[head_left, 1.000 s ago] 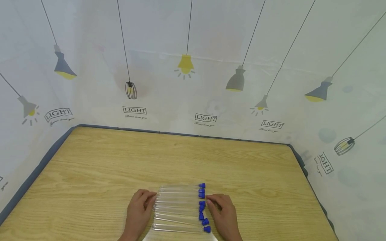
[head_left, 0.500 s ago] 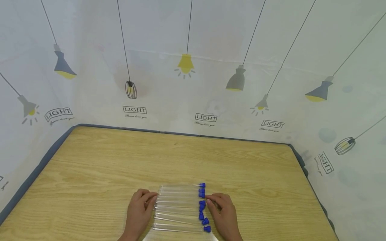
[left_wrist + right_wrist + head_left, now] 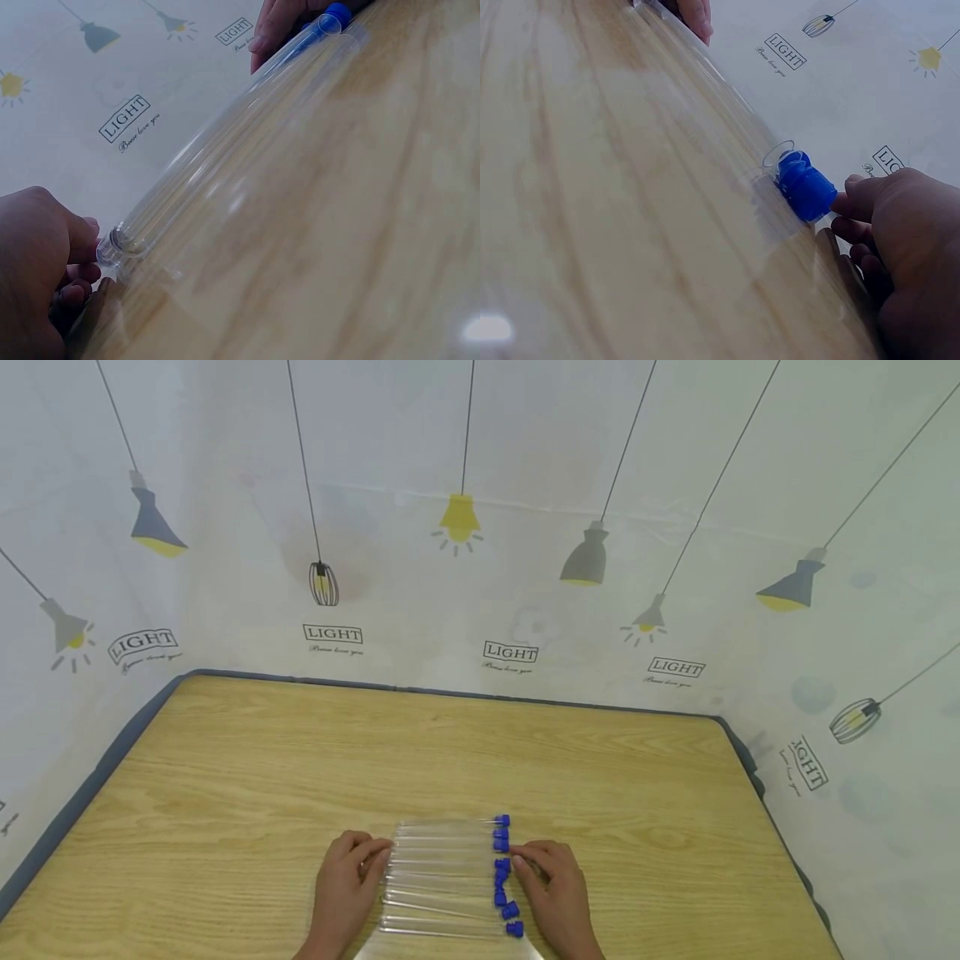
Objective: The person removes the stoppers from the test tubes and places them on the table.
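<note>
Several clear test tubes (image 3: 446, 864) with blue caps (image 3: 501, 846) lie side by side in a row on the wooden table, caps to the right. A couple of the nearer tubes lie slightly askew, and their caps are unevenly lined up. My left hand (image 3: 347, 885) rests at the rounded tube ends, its loosely bent fingers touching them. At the cap side, my right hand (image 3: 558, 889) has its fingertips against or very close to the caps. In the right wrist view, a blue cap (image 3: 807, 187) sits right by the right hand's fingers. Neither hand wraps round a tube.
The wood-grain table (image 3: 450, 743) stretches beyond the tubes to a dark blue edge (image 3: 397, 689). A pale wall covering (image 3: 405, 593) printed with hanging lamps surrounds its back and sides.
</note>
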The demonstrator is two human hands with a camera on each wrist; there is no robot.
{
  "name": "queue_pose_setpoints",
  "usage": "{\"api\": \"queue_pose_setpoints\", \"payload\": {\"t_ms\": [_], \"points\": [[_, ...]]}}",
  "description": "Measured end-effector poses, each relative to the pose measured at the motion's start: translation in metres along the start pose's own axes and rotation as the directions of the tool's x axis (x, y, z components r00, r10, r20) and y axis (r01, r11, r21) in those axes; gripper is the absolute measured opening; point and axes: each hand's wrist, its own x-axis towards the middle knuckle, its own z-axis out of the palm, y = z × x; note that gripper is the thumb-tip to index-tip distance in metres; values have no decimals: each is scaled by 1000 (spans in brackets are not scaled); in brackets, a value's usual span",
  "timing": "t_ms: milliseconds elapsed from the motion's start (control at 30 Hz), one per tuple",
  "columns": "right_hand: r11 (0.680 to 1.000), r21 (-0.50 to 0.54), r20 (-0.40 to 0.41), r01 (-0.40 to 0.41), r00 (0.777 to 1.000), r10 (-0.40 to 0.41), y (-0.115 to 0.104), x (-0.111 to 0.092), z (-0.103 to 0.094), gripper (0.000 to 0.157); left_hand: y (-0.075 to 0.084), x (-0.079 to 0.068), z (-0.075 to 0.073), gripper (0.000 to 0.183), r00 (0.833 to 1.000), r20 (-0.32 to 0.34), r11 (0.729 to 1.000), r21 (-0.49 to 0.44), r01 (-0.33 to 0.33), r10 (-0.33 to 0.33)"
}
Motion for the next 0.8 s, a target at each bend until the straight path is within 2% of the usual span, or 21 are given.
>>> {"api": "queue_pose_setpoints", "payload": {"t_ms": [300, 533, 800], "points": [[1000, 29, 3, -4, 1000, 4, 2, 0, 0, 9, 0, 0, 0, 9, 1000, 15, 999, -42, 21, -21], [999, 54, -15, 0, 1000, 1, 4, -1, 1, 8, -1, 0, 0, 12, 1000, -2, 996, -91, 21, -21], [990, 122, -75, 72, 995, -64, 7, -2, 2, 11, -2, 0, 0, 16, 999, -38, 988, -156, -24, 18]]}}
